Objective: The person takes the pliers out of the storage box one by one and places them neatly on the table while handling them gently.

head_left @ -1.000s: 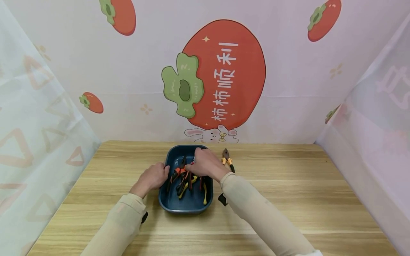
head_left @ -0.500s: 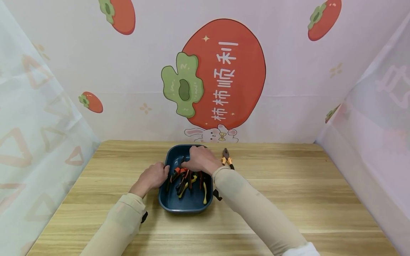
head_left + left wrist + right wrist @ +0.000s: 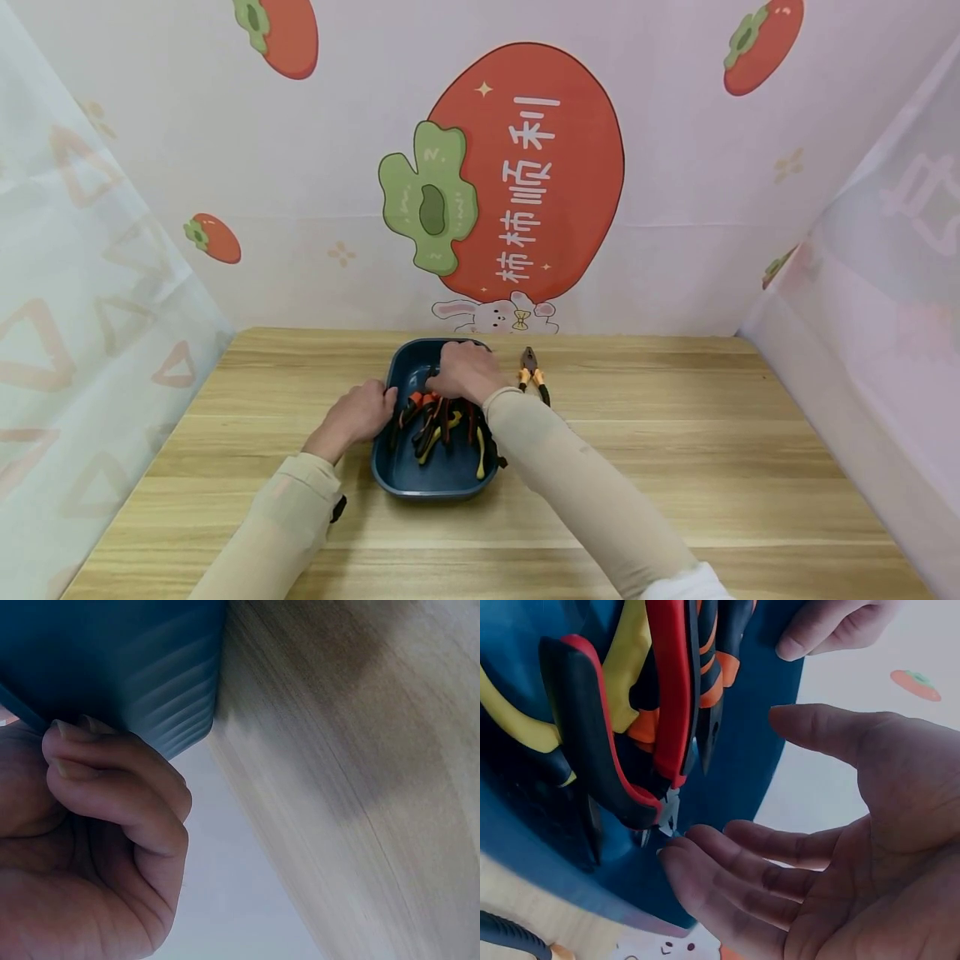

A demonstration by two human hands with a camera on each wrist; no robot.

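A blue plastic basin stands on the table and holds several pliers. My left hand grips its left rim, thumb inside and curled fingers against the outer wall. Over the basin's far right part reaches my right hand. In the right wrist view, red-and-black pliers lie with their metal head right by my right fingertips, while the thumb stands well apart and the palm shows nothing held. Beside them are yellow-handled pliers and orange-and-black long-nose pliers.
Just right of the basin, orange-and-black pliers lie on the wooden table, handles partly behind my right forearm. A printed cloth backdrop rises at the table's far edge, with cloth walls at both sides.
My right hand has shifted a little left and toward the basin's far end, its forearm swinging left too. The left hand keeps its grip on the rim; the basin stays put.
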